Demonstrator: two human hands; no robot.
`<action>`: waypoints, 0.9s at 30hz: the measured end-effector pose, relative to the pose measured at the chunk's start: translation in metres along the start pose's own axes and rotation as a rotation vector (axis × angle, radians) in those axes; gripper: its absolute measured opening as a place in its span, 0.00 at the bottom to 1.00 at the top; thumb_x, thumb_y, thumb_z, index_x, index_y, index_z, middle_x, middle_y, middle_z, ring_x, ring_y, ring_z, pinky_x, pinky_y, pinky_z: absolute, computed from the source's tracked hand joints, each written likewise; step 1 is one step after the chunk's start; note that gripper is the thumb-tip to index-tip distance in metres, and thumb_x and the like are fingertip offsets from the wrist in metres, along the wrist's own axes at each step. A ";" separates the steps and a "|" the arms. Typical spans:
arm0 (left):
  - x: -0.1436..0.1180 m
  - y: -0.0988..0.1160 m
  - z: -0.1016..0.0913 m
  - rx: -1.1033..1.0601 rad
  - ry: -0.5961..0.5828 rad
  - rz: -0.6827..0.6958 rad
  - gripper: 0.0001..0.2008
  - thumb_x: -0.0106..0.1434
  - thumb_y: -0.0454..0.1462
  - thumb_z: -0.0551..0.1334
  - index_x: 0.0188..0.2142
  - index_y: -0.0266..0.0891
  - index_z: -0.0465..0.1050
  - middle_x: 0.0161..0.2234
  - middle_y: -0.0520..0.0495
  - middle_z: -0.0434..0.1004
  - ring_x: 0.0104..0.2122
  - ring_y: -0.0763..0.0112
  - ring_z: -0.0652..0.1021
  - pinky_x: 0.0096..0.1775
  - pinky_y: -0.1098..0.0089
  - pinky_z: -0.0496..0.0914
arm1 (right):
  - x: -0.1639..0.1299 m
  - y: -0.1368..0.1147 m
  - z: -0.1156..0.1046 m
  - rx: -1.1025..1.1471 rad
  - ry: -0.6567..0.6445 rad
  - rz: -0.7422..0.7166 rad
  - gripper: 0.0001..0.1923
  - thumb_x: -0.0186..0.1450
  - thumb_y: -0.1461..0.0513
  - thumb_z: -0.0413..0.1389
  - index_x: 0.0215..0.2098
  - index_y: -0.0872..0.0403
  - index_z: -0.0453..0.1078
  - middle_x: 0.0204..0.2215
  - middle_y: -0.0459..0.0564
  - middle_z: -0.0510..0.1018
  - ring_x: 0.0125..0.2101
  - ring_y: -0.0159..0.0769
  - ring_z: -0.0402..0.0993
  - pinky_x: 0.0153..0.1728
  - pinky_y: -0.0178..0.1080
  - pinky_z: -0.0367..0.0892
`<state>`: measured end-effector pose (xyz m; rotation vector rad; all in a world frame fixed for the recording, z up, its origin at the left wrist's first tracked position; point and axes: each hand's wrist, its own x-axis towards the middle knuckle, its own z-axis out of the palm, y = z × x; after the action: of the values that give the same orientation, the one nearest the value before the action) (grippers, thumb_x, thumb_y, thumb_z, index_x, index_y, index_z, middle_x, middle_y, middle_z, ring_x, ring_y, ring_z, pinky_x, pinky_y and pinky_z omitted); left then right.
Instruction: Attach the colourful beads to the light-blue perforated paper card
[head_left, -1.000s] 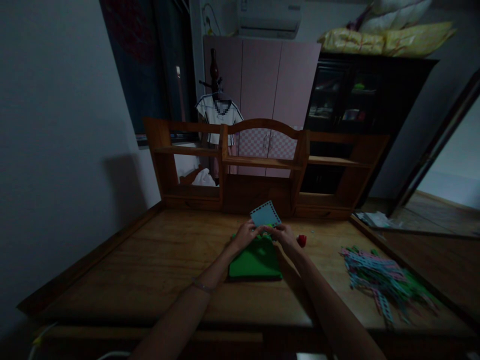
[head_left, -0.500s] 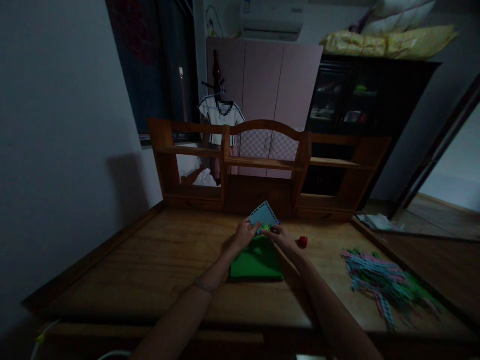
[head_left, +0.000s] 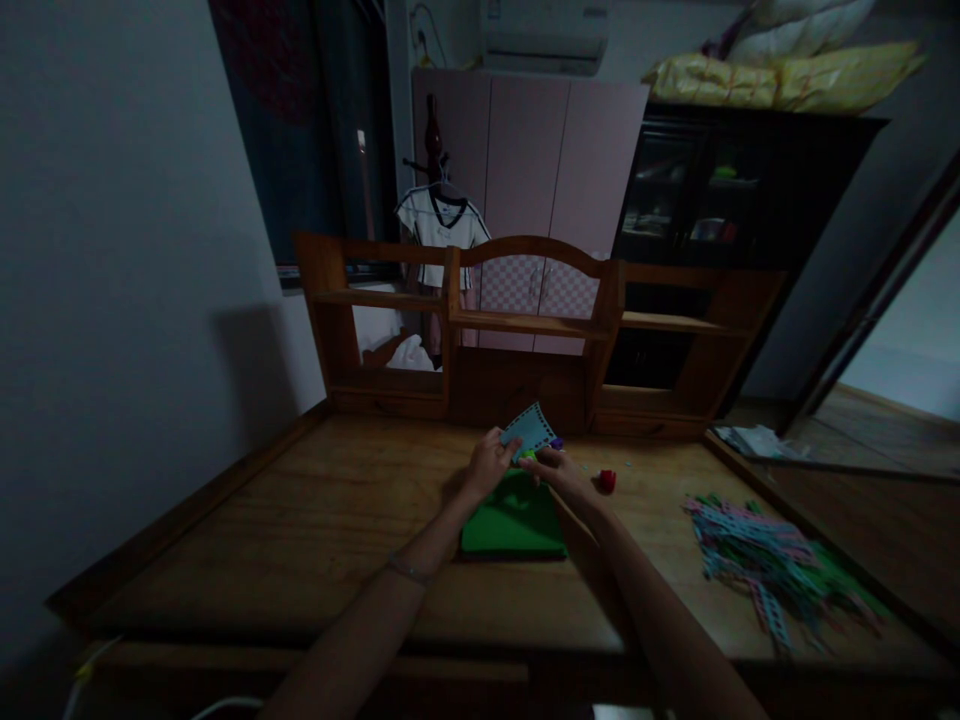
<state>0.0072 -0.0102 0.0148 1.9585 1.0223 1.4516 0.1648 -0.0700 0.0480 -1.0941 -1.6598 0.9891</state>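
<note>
My left hand is closed on a light-blue sheet, thumb on its face. The sheet is tilted up and has a row of dark, square-looking marks along its edges. At its lower edge, a small bright-green piece sits between the hands, its kind unclear. My right hand is pinched at this piece, fingertips partly hidden. Below both hands a green pad-like block lies flat on the desk. Something small and purple shows just beyond the right hand.
A small red object lies right of my right hand. Farther right on the wooden desk is a heap of pink, blue and green punched strips. A wooden shelf unit stands along the desk's back edge.
The light-blue sheet bends slightly more at its upper right edge. My right fingers have shifted a little, and more of the purple thing shows. The left hand stays nearly in place.
</note>
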 end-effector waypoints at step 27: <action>0.000 -0.008 0.003 -0.028 -0.049 -0.014 0.16 0.59 0.47 0.58 0.32 0.34 0.71 0.30 0.47 0.73 0.27 0.73 0.72 0.30 0.75 0.64 | 0.003 0.004 -0.003 -0.036 0.010 0.008 0.20 0.55 0.48 0.55 0.20 0.57 0.69 0.21 0.48 0.72 0.24 0.33 0.67 0.29 0.34 0.60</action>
<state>0.0076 -0.0052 0.0083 1.9538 0.9876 1.3953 0.1679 -0.0656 0.0463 -1.1289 -1.6724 0.9605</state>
